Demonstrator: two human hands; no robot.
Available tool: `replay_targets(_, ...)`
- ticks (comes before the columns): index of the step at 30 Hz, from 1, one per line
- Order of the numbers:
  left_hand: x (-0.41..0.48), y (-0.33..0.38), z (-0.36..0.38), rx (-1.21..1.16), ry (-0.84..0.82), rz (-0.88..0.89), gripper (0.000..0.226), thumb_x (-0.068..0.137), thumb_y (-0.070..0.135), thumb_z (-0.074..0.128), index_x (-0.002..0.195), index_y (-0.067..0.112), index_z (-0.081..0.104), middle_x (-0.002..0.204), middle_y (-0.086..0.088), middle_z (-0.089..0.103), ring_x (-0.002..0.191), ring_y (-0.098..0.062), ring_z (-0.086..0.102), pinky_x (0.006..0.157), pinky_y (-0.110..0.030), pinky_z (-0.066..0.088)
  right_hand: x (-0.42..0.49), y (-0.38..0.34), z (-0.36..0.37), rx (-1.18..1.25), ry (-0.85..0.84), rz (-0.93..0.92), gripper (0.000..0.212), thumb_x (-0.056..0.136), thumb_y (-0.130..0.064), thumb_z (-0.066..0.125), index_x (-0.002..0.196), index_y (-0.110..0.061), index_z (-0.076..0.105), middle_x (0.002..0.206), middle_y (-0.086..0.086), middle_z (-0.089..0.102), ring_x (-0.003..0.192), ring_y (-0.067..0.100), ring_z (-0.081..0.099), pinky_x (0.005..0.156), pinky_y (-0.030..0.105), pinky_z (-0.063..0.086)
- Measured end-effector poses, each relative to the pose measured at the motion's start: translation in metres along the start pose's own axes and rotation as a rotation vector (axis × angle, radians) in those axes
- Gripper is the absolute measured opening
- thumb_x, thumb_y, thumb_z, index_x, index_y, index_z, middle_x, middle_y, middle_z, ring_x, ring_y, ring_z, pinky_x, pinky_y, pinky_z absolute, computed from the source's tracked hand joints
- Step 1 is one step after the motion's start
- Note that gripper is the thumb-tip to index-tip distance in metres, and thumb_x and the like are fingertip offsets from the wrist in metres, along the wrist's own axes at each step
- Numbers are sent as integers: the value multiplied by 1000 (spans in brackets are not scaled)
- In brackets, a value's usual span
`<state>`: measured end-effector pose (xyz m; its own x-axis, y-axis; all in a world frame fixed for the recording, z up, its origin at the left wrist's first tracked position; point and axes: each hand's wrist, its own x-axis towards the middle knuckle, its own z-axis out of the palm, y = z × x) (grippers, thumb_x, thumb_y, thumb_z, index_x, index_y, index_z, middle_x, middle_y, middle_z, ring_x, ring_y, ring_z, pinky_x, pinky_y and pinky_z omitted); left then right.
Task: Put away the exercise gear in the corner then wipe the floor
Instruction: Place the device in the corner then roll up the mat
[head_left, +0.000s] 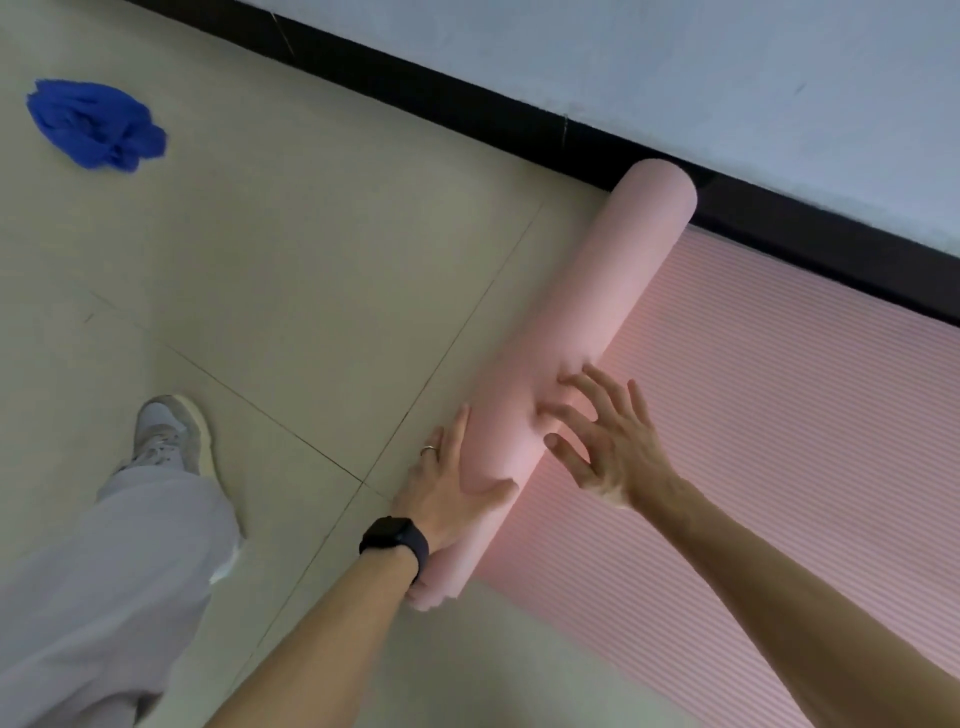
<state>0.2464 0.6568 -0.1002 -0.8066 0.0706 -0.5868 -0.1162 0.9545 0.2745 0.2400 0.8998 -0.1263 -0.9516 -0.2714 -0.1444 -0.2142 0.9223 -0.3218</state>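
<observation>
A pink exercise mat (779, 395) lies partly rolled on the tiled floor; its rolled part (587, 322) runs from the black baseboard down toward me, and the ribbed flat part spreads to the right. My left hand (447, 493) lies flat against the roll's left side near its lower end, thumb across the top. My right hand (602, 441) has its fingers spread, the fingertips pressing into the roll from the right. A crumpled blue cloth (96, 124) sits on the floor at the upper left, away from both hands.
A black baseboard (415, 78) and pale wall (675, 62) run diagonally across the top. My leg in light trousers and a grey sneaker (171, 431) stand at the lower left. Beige tiles (285, 260) lie between the cloth and the mat.
</observation>
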Motion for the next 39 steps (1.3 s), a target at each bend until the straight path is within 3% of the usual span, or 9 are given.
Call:
replay_targets(3, -31, 32, 40, 289, 245, 11, 108, 75, 88, 37, 151, 40, -22, 157, -20, 27, 102, -37, 56, 78, -43, 52, -18, -8, -1, 98, 144, 181, 53, 93, -68, 36, 123, -29, 57, 146, 6, 40, 144, 35, 26, 108, 69, 27)
replay_targets(10, -72, 61, 50, 529, 263, 202, 88, 89, 66, 42, 156, 36, -6, 150, -22, 36, 83, -34, 54, 63, -38, 52, -27, 1, -3, -10, 86, 161, 54, 102, -57, 18, 155, -47, 12, 167, -8, -6, 153, 21, -11, 115, 70, 10)
replay_targets(15, -48, 56, -3, 229, 225, 352, 70, 96, 53, 43, 155, 36, 10, 133, -2, 53, 113, -25, 57, 85, -40, 51, -88, 36, 8, -2, 89, 240, 54, 104, -53, 26, 155, -48, 10, 166, -8, -10, 154, 25, -4, 116, 68, 11)
replay_targets(20, -17, 84, 19, 438, -94, 291, 114, 68, 96, 32, 147, 41, -30, 164, -4, -19, 152, -31, -2, 119, -59, 10, -133, 64, 3, 52, 91, 359, 48, 99, -60, 23, 140, -42, 43, 167, -5, 1, 154, 27, 1, 118, 65, 11)
replay_targets(23, -44, 112, 70, 256, -180, 299, 120, 64, 97, 35, 139, 43, -41, 163, -4, -23, 152, -33, -5, 118, -60, 8, -140, 69, -10, 187, 237, 551, 53, 94, -68, 30, 104, -27, 61, 159, 1, 25, 152, 29, 9, 119, 63, 14)
replay_targets(26, -78, 142, 104, 234, -144, 324, 120, 61, 98, 29, 140, 42, -41, 161, -12, -26, 151, -39, -1, 119, -54, 15, -132, 68, -25, 302, 382, 642, 60, 89, -72, 39, 118, -21, 54, 155, 6, 29, 148, 33, 18, 115, 59, 27)
replay_targets(29, -86, 149, 96, 162, -128, 382, 92, 85, 75, 43, 152, 46, -13, 166, -6, 1, 150, -28, 17, 117, -44, 27, -132, 69, -23, 219, 196, 506, 66, 93, -70, 32, 153, -45, 17, 166, -8, -3, 152, 31, -7, 119, 60, 16)
replay_targets(33, -51, 152, 42, 83, -48, 450, 54, 96, 43, 46, 148, 41, 30, 136, 12, 60, 121, -20, 59, 97, -37, 47, -167, 79, -21, 240, 160, 571, 61, 97, -68, 25, 151, -55, 1, 163, -18, -18, 153, 21, -12, 122, 56, 7)
replay_targets(39, -2, 213, 47, 705, -18, 1031, 73, 92, 73, 24, 151, 49, -11, 166, 4, -11, 152, -23, 7, 121, -51, 13, -234, 97, -18, 247, 203, 765, 57, 96, -67, 28, 149, -60, 6, 167, -1, 6, 153, 24, 6, 122, 52, 15)
